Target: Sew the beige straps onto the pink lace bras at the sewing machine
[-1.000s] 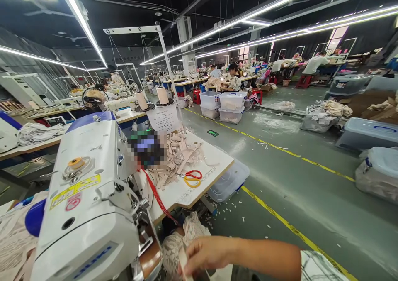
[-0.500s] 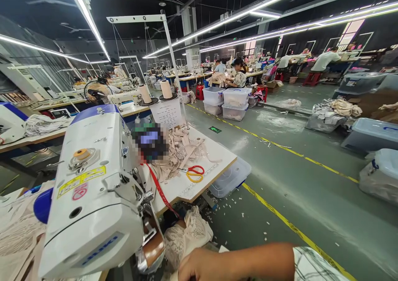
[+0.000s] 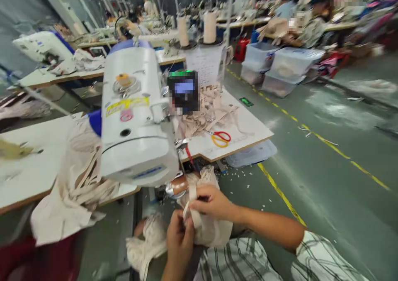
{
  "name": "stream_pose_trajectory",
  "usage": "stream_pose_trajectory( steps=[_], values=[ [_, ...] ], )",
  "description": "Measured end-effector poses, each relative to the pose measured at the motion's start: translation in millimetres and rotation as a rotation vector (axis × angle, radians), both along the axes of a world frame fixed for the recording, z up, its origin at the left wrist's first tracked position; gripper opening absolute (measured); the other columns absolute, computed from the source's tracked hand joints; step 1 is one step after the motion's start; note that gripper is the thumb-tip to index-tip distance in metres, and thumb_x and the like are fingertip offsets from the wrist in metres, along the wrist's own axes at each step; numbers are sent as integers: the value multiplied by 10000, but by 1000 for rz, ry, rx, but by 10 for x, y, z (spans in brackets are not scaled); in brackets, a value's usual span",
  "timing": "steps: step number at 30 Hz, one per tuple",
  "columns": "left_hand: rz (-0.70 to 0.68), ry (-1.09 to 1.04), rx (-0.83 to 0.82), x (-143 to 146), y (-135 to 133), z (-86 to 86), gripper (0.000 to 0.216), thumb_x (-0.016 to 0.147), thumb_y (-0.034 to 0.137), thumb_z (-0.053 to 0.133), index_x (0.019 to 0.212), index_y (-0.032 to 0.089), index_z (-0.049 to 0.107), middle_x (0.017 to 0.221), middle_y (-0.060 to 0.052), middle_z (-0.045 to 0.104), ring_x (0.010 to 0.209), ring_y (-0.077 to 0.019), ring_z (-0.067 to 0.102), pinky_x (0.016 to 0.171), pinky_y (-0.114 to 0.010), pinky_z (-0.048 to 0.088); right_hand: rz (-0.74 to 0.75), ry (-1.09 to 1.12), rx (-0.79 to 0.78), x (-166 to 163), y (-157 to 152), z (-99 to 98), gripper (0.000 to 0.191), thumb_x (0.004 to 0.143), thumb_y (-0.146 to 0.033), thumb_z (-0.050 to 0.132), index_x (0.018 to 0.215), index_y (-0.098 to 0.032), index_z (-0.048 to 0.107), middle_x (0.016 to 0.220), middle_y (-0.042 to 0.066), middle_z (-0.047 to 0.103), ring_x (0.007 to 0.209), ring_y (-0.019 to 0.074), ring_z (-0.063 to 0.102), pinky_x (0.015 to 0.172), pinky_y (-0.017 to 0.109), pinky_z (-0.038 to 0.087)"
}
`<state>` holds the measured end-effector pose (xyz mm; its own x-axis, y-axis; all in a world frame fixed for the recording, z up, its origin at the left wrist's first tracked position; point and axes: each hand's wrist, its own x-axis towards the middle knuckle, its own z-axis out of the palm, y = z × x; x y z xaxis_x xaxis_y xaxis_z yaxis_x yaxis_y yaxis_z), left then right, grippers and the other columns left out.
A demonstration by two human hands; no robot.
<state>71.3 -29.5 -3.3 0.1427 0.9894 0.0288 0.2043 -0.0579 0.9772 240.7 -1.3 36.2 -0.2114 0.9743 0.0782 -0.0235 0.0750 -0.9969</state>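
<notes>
My left hand (image 3: 180, 233) and my right hand (image 3: 214, 205) are close together, low in the head view, in front of the sewing machine. Between them is a beige lace bra (image 3: 214, 233) with pale bands. My right hand is closed on a band near the machine's working end. My left hand pinches the edge of the same piece, just left of it; some fingertips are hidden. Lace parts (image 3: 149, 239) hang to the left of my left hand. The white sewing machine (image 3: 139, 119) stands above and left of both hands.
Red-and-yellow handled scissors (image 3: 220, 139) lie on the white table (image 3: 248, 125) beside fabric scraps (image 3: 214, 111). More beige pieces (image 3: 83, 169) hang over the left table edge. A clear plastic lid (image 3: 251, 153) is under the table. Stacked plastic bins (image 3: 282, 71) stand behind.
My view has tilted down and turned left. My left hand has come into view and grips the bra beside my right hand, which shows more fully.
</notes>
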Motion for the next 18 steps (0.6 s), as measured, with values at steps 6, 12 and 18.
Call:
stream_pose_trajectory(
  steps=[6,12,18],
  values=[
    [-190,426,403,-220,390,260,296,980,323,464,1074,201,717,774,-32,732,662,-124,674,641,-194,526,-49,42,-293,60,387,2,360,786,-539,650,768,-180,630,507,-64,496,443,80,428,452,202,356],
    [-175,525,339,-299,645,496,300,966,242,479,1102,209,744,1024,-43,790,901,-175,746,774,-239,577,-71,-131,-175,149,819,73,210,815,-385,619,754,-184,611,565,-41,560,500,103,521,514,222,432],
    [-188,548,297,-261,655,619,264,961,220,506,1097,219,732,1010,-29,790,877,-181,745,738,-234,564,-201,-477,204,49,1053,36,88,820,-269,616,773,-209,660,841,31,664,848,207,603,764,343,533]
  ],
)
